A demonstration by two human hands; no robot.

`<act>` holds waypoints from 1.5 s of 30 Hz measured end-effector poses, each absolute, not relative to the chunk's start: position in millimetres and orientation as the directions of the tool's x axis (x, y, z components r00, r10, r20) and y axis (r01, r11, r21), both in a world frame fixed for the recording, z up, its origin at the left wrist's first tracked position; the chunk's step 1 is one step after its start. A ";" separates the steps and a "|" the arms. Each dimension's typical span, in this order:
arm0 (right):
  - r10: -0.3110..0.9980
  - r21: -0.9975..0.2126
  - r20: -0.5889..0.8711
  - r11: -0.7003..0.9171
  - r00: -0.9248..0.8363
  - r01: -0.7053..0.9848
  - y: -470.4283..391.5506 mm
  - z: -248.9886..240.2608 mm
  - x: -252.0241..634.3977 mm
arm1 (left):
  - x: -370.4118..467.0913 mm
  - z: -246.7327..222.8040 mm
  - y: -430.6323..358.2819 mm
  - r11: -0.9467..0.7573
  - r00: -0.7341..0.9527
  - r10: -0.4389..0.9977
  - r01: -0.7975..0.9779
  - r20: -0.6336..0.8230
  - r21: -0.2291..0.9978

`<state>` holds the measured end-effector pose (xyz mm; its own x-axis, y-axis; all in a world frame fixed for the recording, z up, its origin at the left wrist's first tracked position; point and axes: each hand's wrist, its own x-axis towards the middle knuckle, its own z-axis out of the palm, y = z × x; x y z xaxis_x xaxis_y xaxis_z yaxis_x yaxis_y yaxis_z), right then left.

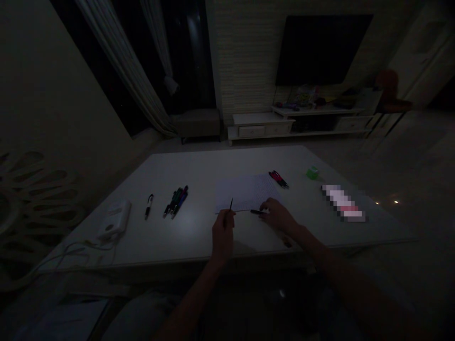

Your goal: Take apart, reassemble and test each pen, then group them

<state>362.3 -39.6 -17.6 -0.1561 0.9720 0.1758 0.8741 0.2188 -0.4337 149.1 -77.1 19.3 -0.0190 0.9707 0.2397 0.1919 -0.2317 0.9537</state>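
Observation:
My left hand (pixel 223 232) is closed on a thin dark stick-like piece (pixel 231 204), which points up from the fingers. Just right of it, my right hand (pixel 275 214) has its fingers on a short dark pen part (pixel 256 211) at the paper's near edge. Written paper (pixel 236 192) lies beyond both hands. Several pens (pixel 176 201) form a group on the left, and one lone pen (pixel 149 206) lies farther left. Red and black pens (pixel 278 179) rest at the paper's upper right. A small dark reddish item (pixel 287 242) is beneath my right wrist.
The white table (pixel 192 166) holds a white power box (pixel 114 220) with cables at the left, a green container (pixel 312 173) at the right and a blurred-out phone-like object (pixel 343 203). A television (pixel 322 49) and low cabinet (pixel 263 128) stand beyond.

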 end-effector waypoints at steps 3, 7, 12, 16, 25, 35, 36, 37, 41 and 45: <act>0.974 -0.424 0.135 0.223 -0.183 0.878 -38.8 -20.5 354.5 | 150.3 17.7 -76.8 -0.230 -0.012 0.971 0.202 0.237 0.952; 0.975 -0.406 0.122 0.222 -0.188 0.887 -36.8 -23.8 351.4 | 150.3 17.2 -78.2 -0.223 0.007 0.974 0.240 0.228 0.945; 0.980 -0.521 0.145 0.192 -0.136 0.832 -39.8 -12.0 347.5 | 146.8 12.0 -78.9 -0.253 0.074 0.967 0.375 0.244 0.892; 0.982 -0.785 0.183 0.178 -0.052 0.593 -53.0 15.1 345.3 | 143.1 1.4 -77.0 -0.350 0.191 0.937 0.510 0.293 0.786; 0.960 -0.843 0.270 0.271 -0.070 0.465 -79.6 37.8 337.9 | 143.8 -5.3 -79.8 -0.464 0.338 0.886 0.650 0.317 0.602; 0.964 -0.864 0.253 0.261 -0.078 0.431 -78.6 38.7 332.9 | 148.7 -6.3 -78.8 -0.489 0.361 0.872 0.654 0.330 0.577; 0.964 -0.867 0.253 0.264 -0.083 0.423 -78.3 38.2 333.3 | 148.6 -6.4 -78.7 -0.490 0.364 0.872 0.658 0.329 0.572; 0.963 -0.870 0.254 0.267 -0.086 0.415 -77.8 37.7 333.9 | 148.6 -6.4 -78.6 -0.491 0.364 0.871 0.660 0.330 0.568; 0.968 -0.894 0.247 0.248 -0.050 0.374 -75.8 35.6 337.3 | 149.0 -5.8 -78.2 -0.487 0.352 0.873 0.669 0.337 0.562; 0.969 -0.900 0.228 0.246 -0.093 0.360 -76.3 32.3 335.4 | 150.1 -5.7 -78.3 -0.490 0.356 0.871 0.674 0.338 0.553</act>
